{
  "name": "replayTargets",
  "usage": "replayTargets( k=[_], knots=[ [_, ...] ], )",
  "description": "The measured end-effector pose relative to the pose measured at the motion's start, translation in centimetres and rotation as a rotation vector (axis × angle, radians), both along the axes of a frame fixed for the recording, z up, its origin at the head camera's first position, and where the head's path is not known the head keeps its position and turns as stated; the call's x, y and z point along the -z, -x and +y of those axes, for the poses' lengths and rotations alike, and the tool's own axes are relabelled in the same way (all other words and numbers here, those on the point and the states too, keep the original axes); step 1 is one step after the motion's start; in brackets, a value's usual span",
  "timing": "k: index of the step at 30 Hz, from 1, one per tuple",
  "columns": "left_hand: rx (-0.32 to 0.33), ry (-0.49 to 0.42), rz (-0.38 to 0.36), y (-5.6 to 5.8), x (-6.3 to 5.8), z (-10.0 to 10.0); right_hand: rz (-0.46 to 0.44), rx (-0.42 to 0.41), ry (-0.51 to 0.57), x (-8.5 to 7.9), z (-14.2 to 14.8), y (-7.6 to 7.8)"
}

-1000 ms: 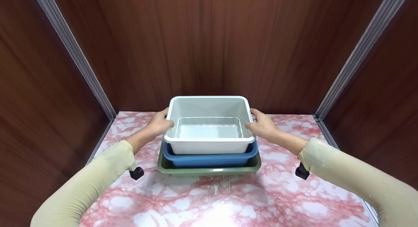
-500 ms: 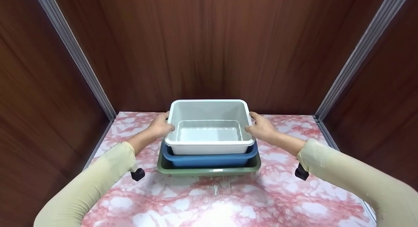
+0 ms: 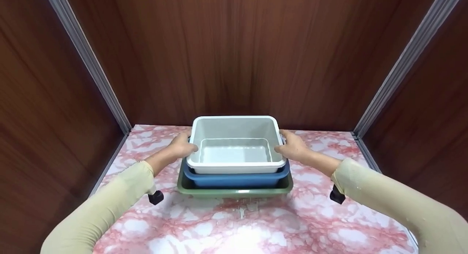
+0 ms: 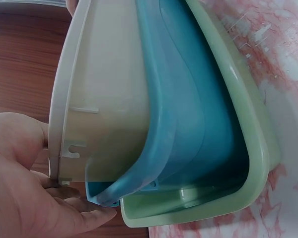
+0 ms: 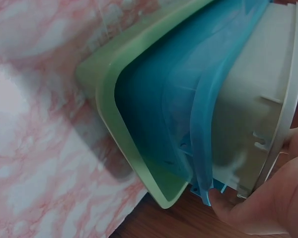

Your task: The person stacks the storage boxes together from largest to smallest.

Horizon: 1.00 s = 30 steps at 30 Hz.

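Note:
A white rectangular basin (image 3: pixel 234 169) sits partly down inside a blue basin (image 3: pixel 236 180), which is nested in a green basin (image 3: pixel 234 193) on the table. My left hand (image 3: pixel 181 145) grips the white basin's left rim, thumb over the inner side. On the opposite rim my right hand (image 3: pixel 293 146) holds it the same way. In the left wrist view, fingers of the left hand (image 4: pixel 20 183) reach under the white rim beside the blue basin's edge (image 4: pixel 156 99). The right wrist view has fingertips of the right hand (image 5: pixel 273 198) right at the blue rim's corner.
The table (image 3: pixel 146 228) has a pink and white marbled top. Brown wood-grain panels (image 3: pixel 234 56) rise at the back and both sides, joined by grey metal corner posts (image 3: pixel 91 60). The stack stands toward the back panel.
The white basin has moved down into the blue basin, both hands lowering with it. Less of its front wall shows now. The blue and green basins have stayed in place.

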<state>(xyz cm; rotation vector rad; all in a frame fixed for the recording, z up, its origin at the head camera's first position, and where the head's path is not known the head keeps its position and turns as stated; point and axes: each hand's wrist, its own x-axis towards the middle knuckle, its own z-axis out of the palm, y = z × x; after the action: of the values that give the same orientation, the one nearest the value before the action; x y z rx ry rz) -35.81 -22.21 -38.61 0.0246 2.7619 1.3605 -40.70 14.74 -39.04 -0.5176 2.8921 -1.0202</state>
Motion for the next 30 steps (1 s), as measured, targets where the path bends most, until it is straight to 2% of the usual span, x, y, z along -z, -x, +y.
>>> replayTargets(
  k=[13, 23, 30],
  knots=[
    [-0.019, 0.008, -0.006, 0.3, 0.9, 0.2, 0.054, -0.024, -0.029, 1.2, 0.0, 0.4],
    [-0.005, -0.001, 0.025, 0.7, 1.5, 0.5, 0.029, -0.006, -0.056, 1.4, 0.3, 0.4],
    [-0.025, 0.028, 0.028, 0.6, 1.8, 0.5, 0.012, -0.012, -0.065, 1.7, 0.3, 0.5]
  ],
)
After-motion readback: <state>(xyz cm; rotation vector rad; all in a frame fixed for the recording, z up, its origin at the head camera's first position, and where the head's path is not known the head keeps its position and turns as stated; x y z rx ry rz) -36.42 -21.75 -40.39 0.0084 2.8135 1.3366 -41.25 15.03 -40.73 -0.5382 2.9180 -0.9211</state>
